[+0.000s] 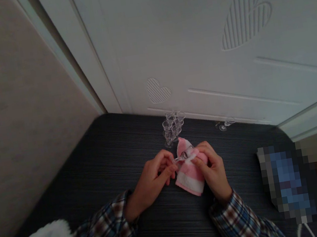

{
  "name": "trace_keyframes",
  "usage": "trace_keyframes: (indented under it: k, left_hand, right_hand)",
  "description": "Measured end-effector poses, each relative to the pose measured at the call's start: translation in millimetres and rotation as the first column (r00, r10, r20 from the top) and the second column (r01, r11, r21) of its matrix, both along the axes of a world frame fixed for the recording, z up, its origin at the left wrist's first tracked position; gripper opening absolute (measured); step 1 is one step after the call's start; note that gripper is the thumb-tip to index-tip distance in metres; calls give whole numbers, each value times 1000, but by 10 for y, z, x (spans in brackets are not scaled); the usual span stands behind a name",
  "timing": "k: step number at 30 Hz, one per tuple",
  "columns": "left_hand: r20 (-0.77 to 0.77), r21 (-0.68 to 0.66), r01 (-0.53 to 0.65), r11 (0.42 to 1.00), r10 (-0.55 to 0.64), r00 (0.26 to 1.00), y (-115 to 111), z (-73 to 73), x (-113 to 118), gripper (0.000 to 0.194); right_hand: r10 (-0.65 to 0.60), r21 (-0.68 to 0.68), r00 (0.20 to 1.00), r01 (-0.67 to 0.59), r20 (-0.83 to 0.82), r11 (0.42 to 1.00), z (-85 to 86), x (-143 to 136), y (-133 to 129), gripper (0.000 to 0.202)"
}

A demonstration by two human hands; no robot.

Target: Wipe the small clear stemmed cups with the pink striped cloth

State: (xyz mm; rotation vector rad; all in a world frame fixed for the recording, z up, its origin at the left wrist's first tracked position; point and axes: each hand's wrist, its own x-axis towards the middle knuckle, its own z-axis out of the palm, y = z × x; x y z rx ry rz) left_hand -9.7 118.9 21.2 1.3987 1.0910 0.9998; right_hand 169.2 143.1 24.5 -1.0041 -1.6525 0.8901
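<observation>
Pink and white bands cross a small soft cloth (189, 173) gathered around the bowl of a small clear stemmed glass (179, 158), both held just above a black, finely grooved desk (107, 154). The left hand (155, 173) pinches the glass's foot end between thumb and fingers; the right hand (214, 167) is closed on the cloth, with its thumb pressed over the fabric. The two hands are near each other, joined only through glass and cloth. Just beyond the cloth, a tight cluster of similar clear glasses (174, 126) stands near a white panel (194, 40) with ribbed heart reliefs. Farther right, more small clear glassware (223, 127) sits near the panel's base. At the desk's right side is a bluish object (286, 178), its details obscured.
</observation>
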Motion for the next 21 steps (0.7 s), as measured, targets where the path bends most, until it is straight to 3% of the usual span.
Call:
trace_keyframes:
  k: [8,13,17,21]
  left_hand:
    - [-225,94,-50,994,70,972,-2,25,12,27]
    - [-385,157,-39,987,98,918,9,-1,19,25]
    - [-381,145,-52,988,104,919,15,1,10,21]
    - [-321,131,-40,991,81,944,3,29,4,20]
  right_hand:
    - [-17,45,996,13,92,999,5,-12,-4,9]
    - [53,109,982,-74,183,991,6,-14,-51,14]
    - [99,143,976,-128,196,981,38,-7,-92,17]
    - [21,137,995,-34,95,990,54,-1,-107,17]
